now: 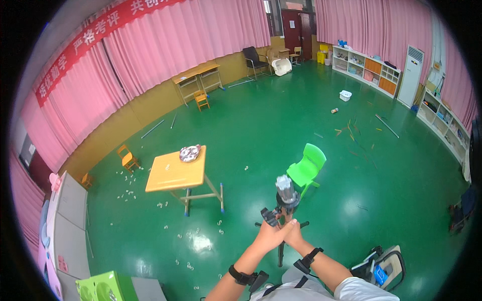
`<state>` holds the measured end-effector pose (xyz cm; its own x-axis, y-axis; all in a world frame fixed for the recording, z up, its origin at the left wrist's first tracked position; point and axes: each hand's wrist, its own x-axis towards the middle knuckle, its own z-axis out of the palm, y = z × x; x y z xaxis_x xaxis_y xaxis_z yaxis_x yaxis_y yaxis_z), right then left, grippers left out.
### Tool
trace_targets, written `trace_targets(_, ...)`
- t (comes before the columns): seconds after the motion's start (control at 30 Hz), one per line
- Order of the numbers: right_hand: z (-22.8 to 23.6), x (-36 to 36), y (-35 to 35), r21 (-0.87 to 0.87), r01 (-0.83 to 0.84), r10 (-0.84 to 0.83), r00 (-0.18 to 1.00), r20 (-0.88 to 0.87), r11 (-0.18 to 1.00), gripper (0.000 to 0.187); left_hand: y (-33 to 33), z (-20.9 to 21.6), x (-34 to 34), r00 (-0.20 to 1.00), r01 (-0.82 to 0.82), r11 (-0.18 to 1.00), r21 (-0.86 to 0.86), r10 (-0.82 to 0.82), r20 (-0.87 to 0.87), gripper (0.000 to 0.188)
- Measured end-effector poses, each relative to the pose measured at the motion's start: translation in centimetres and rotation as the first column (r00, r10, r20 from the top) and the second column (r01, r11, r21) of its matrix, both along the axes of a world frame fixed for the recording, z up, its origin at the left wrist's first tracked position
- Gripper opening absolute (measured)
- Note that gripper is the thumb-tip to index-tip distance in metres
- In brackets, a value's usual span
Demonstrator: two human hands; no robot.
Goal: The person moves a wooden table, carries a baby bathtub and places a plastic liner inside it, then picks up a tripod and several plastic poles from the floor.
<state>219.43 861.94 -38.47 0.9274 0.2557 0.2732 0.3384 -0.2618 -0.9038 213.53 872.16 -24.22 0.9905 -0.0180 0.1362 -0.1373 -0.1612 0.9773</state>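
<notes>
Both my hands are wrapped round the upper part of a black tripod [289, 200] that stands upright on the floor just ahead of me. My left hand [271, 235] grips it from the left, and my right hand [294, 234] closes on it from the right; the two hands touch. On top of the tripod sits a grey, ridged cylindrical piece [285, 184]. A black knob or clamp [270, 216] juts out to the left above my left hand. Tripod legs spread out below, partly hidden by my hands. Each wrist wears a black strap.
A green plastic chair [307, 168] stands just beyond the tripod. Left of it is a wooden desk [175, 171] with a patterned bag [190, 153]. Small white pieces [189, 266], sticks [351, 131] and poles [387, 126] lie on the green floor. A bag-like item [381, 271] lies lower right.
</notes>
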Motion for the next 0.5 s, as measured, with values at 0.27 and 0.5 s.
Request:
trace_targets(0.27, -1.4, 26.2, 9.0, 0.052, 0.073, -0.084, 0.959, 0.271, 0.996, 0.027, 7.7, 1.2, 25.9, 1.0, -0.024, 0.984, 0.179, 0.026, -0.009, 0.037)
trace_targets(0.5, -2.5, 47.5, 16.9, -0.022, -0.169, 0.17, 0.974, 0.151, 0.985, 0.027, 16.0, 0.7, 46.5, 0.999, -0.035, 0.986, 0.161, 0.028, 0.042, 0.033)
